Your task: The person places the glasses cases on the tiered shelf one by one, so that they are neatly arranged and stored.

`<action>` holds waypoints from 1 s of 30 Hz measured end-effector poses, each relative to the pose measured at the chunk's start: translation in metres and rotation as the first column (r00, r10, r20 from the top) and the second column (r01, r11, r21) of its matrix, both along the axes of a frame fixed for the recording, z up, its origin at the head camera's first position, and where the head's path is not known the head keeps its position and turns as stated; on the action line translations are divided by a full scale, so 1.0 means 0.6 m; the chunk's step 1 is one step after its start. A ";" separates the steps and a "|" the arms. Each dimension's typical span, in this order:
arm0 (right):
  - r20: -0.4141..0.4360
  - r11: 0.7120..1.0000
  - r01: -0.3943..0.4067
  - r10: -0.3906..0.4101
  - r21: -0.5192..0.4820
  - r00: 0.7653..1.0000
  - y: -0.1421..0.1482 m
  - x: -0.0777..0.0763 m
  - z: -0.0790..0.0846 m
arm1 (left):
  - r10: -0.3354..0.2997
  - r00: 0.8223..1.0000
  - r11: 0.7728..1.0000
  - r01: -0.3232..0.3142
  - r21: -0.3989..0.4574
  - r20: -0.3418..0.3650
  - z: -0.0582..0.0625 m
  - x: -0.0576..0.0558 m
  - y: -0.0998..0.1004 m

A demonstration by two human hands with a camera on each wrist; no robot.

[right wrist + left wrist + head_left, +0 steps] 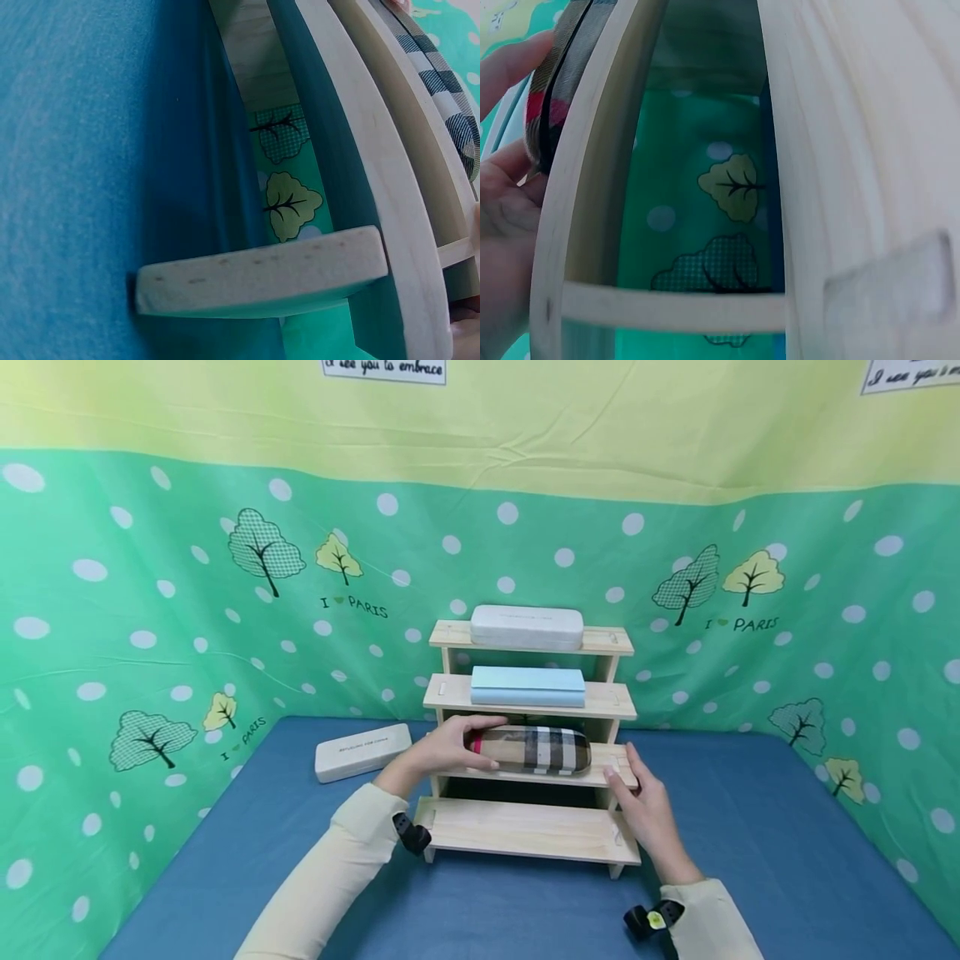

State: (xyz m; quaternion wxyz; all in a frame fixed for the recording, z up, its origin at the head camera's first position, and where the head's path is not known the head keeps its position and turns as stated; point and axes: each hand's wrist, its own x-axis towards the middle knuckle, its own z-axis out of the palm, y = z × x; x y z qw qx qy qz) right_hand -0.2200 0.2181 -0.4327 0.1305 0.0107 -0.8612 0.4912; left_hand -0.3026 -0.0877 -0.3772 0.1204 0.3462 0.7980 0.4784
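Note:
My left hand (453, 745) grips the left end of a plaid glasses case (536, 750), thumb in front and fingers over the top. The case is tan with black and white checks and a red stripe, and it lies along a tier of a stepped wooden display rack (525, 827). In the left wrist view, the fingers (510, 75) hold the case's (551, 90) zipped end. At the right end of that same tier, my right hand (648, 806) holds the board's corner between thumb and fingers. Only a bit of this hand shows at the right wrist view's edge.
Higher tiers carry a light blue folding case (527, 686) and a pale grey case (527, 627). Another white case (363, 752) with printed lettering lies on the blue tablecloth (247, 852), left of the rack. Behind hangs a green and yellow patterned curtain (420, 535).

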 end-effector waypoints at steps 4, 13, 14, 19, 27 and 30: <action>0.009 1.000 0.004 -0.004 0.005 1.000 0.001 0.000 0.002 | -0.010 0.999 0.999 0.007 0.045 0.053 0.009 0.011 -0.011; 0.017 1.000 0.008 -0.008 0.006 1.000 -0.001 0.001 0.002 | 0.040 0.999 0.999 -0.039 0.034 -0.033 0.002 0.024 -0.061; 0.017 1.000 0.008 -0.009 0.006 1.000 -0.001 0.001 0.002 | 0.045 0.998 0.998 -0.044 0.033 -0.042 0.004 0.028 -0.068; 0.016 1.000 0.006 -0.007 0.007 1.000 -0.003 0.002 0.003 | 0.051 0.997 0.997 -0.047 0.057 -0.064 0.008 0.041 -0.110; 0.019 1.000 0.010 -0.010 0.010 1.000 -0.003 0.002 0.004 | 0.113 0.989 0.992 -0.106 0.071 -0.092 -0.001 0.046 -0.184; 0.029 1.000 0.008 -0.008 0.009 1.000 -0.002 0.004 0.005 | 0.144 0.984 0.988 -0.137 0.070 -0.108 -0.007 0.045 -0.213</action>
